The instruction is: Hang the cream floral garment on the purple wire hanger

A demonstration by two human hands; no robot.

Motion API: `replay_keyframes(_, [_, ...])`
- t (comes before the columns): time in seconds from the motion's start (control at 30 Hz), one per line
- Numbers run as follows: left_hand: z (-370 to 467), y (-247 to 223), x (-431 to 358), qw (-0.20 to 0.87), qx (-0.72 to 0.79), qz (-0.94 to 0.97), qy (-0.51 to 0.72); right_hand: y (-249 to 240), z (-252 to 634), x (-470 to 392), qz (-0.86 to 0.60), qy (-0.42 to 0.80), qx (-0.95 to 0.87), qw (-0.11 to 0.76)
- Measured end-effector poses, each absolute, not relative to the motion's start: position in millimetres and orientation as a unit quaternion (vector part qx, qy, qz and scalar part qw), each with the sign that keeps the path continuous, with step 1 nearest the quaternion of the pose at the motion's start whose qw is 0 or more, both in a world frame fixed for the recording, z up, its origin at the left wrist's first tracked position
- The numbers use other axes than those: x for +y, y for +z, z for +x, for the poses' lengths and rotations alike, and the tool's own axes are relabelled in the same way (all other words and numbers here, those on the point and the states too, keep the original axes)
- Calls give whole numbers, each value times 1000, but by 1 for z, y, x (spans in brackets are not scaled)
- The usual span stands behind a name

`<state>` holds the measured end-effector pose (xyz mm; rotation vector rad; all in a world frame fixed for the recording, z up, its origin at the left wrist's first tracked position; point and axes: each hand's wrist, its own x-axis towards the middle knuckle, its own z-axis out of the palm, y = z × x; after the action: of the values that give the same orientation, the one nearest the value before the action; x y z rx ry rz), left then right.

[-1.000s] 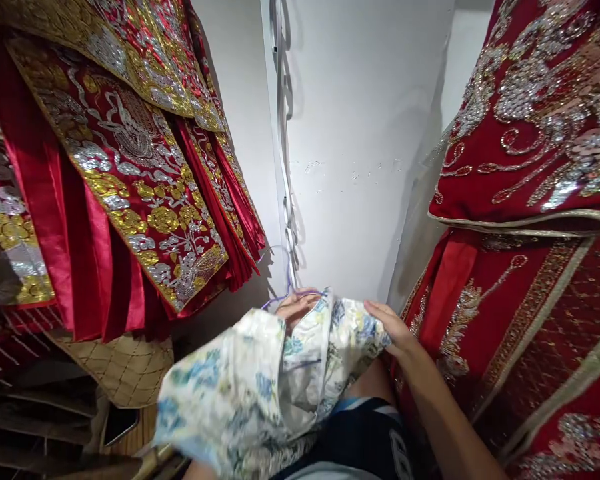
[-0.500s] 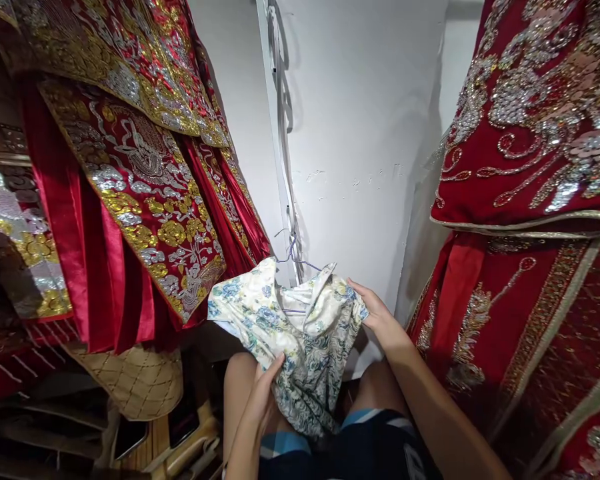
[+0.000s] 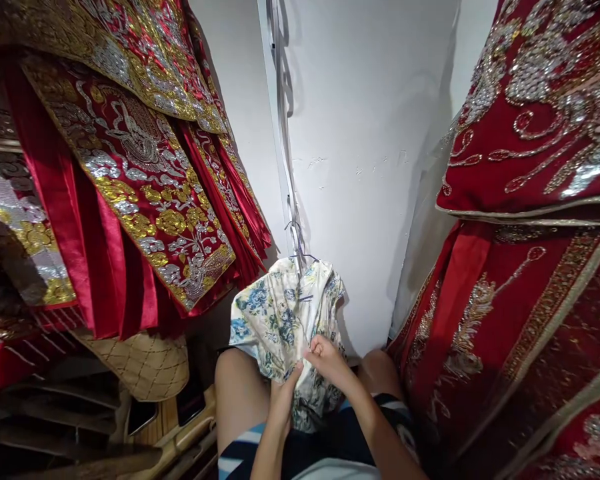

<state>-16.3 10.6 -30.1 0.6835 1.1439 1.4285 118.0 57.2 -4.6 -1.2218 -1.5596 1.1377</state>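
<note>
A white blouse [image 3: 275,307] with blue and green flower print hangs in front of me on a thin dark hanger [image 3: 305,256]. Its lower part lies over my lap, between my thighs. My left hand [image 3: 284,393] grips the lower front of the blouse, thumb on top and the other fingers hidden under the cloth. Close beside it, my right hand [image 3: 327,360] is closed in a pinch at the blouse's front opening. The fingertips of both hands nearly meet.
Red costumes with gold and silver embroidery [image 3: 155,180] hang at left; a beaded red costume [image 3: 520,167] hangs at right. A pale metal rail [image 3: 280,120] runs down the white wall [image 3: 360,133]. At lower left, phone-like dark slabs [image 3: 141,415] lie on a wooden surface [image 3: 165,420].
My right hand has left the blouse's right sleeve and come down to its front, next to my left hand. The blouse now hangs narrower and has turned slightly.
</note>
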Motion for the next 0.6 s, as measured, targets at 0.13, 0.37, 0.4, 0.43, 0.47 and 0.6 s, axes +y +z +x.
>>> replay_keyframes(0.13, [-24,-33,13,557,514,296,582,1,123,54,-518,385,-663,379])
replay_keyframes(0.37, [-28,-32,18,468,576,280,609,14,143,47,-466,462,-663,360])
replay_keyframes(0.4, [-28,-32,17,454,590,277,607,12,142,48,-477,462,-650,369])
replay_keyframes(0.43, [-27,-33,17,452,592,282,604,9,141,49,-489,457,-638,381])
replay_keyframes(0.47, [-26,-34,16,459,584,290,604,7,140,50,-499,449,-627,395])
replay_keyframes(0.6, [-13,-41,13,501,529,307,613,-3,134,52,-506,418,-617,434])
